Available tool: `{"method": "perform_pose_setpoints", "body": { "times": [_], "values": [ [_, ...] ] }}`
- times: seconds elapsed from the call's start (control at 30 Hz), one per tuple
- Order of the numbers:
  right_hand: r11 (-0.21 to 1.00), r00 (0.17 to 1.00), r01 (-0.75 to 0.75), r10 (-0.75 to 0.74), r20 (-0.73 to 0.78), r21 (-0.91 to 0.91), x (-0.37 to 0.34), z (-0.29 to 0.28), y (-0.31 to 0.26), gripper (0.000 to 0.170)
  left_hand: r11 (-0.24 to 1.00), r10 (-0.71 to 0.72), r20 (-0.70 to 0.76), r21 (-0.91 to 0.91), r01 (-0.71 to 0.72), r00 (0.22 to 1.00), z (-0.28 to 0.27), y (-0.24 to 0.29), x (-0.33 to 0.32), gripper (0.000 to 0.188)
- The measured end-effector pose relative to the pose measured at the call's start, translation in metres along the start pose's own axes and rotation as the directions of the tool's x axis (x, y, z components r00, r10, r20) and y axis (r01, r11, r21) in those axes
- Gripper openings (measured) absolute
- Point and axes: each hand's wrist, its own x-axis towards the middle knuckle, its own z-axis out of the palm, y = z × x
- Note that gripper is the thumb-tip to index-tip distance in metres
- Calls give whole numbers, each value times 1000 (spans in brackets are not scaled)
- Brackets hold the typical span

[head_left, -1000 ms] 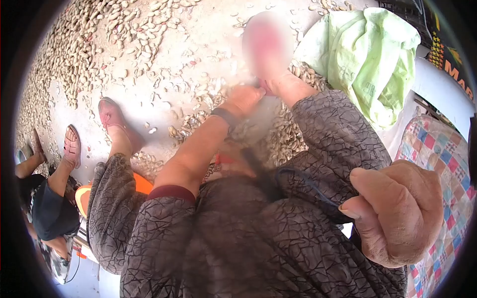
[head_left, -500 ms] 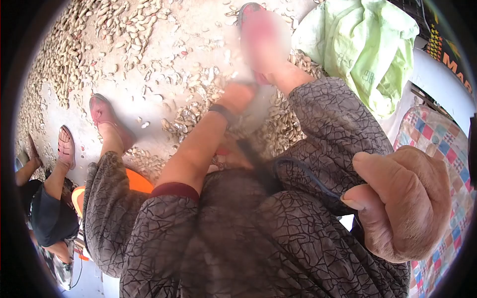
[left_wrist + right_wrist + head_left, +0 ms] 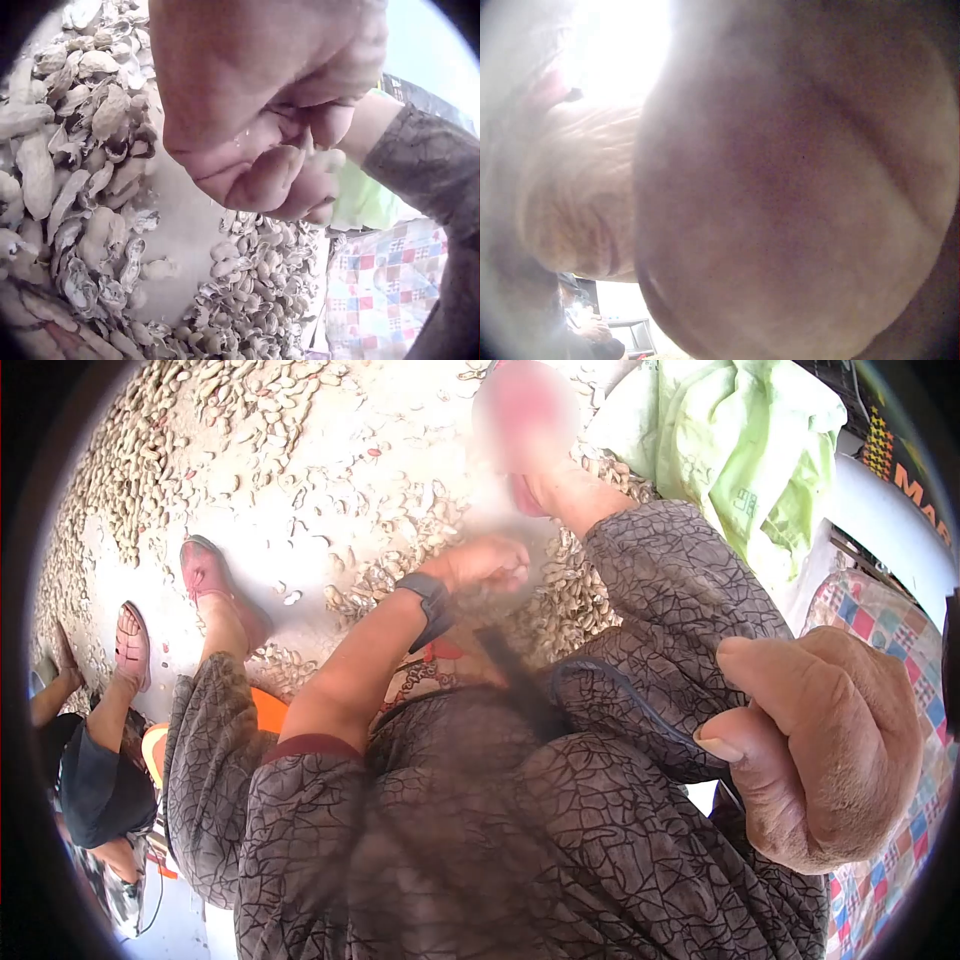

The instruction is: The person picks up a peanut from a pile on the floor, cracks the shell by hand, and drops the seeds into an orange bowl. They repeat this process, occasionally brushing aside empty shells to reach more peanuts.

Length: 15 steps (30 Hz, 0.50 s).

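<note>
My left hand, a dark band at its wrist, hovers over the peanuts between my feet. In the left wrist view its fingers curl in against the thumb, pinching a small pale piece; I cannot tell whether it is shell or nut. Below lie shelled-out halves and whole peanuts. My right hand is raised close to the head camera, fingers loosely curled, with a gap between thumb and forefinger. Nothing shows in it. The right wrist view is mostly filled by blurred skin of that hand.
Many peanuts spread over the pale floor at the left. My two red shoes flank the nearer heap. A pale green sack lies at the upper right beside a checked quilted cloth. Another person's sandalled foot is at the left.
My left hand has drawn back from beside the right shoe's heel toward my body, and its wrist has turned. My right hand has risen slightly in the view, still loosely curled.
</note>
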Motion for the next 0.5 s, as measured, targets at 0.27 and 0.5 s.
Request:
{"method": "perform_pose_setpoints", "body": {
  "times": [0.27, 0.5],
  "values": [
    [995, 999, 50, -51, -10, -85, 2, 1, 2, 38, 389, 390, 46, 897, -209, 920, 3, -45, 40, 23],
    [999, 999, -21, 22, -30, 25, 5, 6, 2, 38, -48, 331, 60, 998, -47, 942, 18, -48, 27, 15]
  ]
}}
